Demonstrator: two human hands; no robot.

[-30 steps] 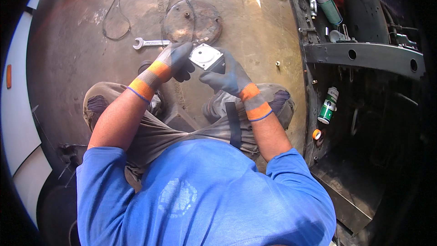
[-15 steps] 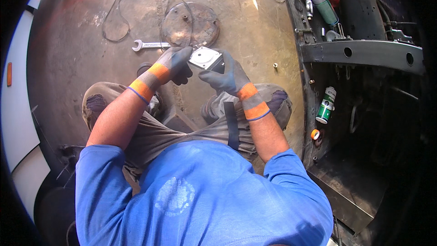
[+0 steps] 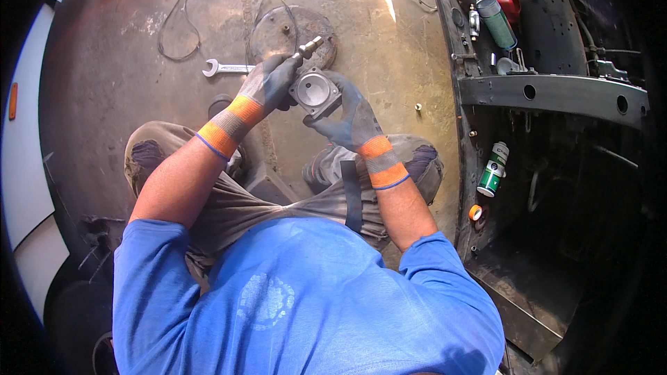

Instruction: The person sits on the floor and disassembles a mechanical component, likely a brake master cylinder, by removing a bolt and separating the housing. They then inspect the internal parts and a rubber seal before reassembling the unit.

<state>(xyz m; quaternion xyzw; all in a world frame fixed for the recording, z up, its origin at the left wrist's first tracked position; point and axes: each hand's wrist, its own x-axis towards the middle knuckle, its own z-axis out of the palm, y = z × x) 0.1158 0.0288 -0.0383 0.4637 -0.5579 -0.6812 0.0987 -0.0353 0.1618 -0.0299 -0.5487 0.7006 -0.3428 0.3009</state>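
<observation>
Both of my hands wear grey work gloves with orange cuffs. My right hand (image 3: 345, 112) is closed round a square metal housing (image 3: 310, 104), gripping its right and lower sides. The housing has holes at its corners and a round hollow that faces up. Closed on a short stepped metal rod (image 3: 310, 46), my left hand (image 3: 269, 83) sits at the housing's left edge. The rod's end sticks out past the fingers, above the housing; its other end is hidden in the glove. Whether the left fingers touch the housing, I cannot tell.
Beyond my hands lie a rusty round plate (image 3: 321, 26), an open-end wrench (image 3: 226, 68) and a loose cable (image 3: 198, 31) on the floor. On the right runs a dark metal frame (image 3: 556, 89), with a green-and-white can (image 3: 493, 170), an orange tape roll (image 3: 475, 212) and a greenish container (image 3: 497, 24).
The housing has tilted, so its round hollow shows where its face was bright with glare. My left hand has shifted slightly, and the metal rod now stands out clearly above it.
</observation>
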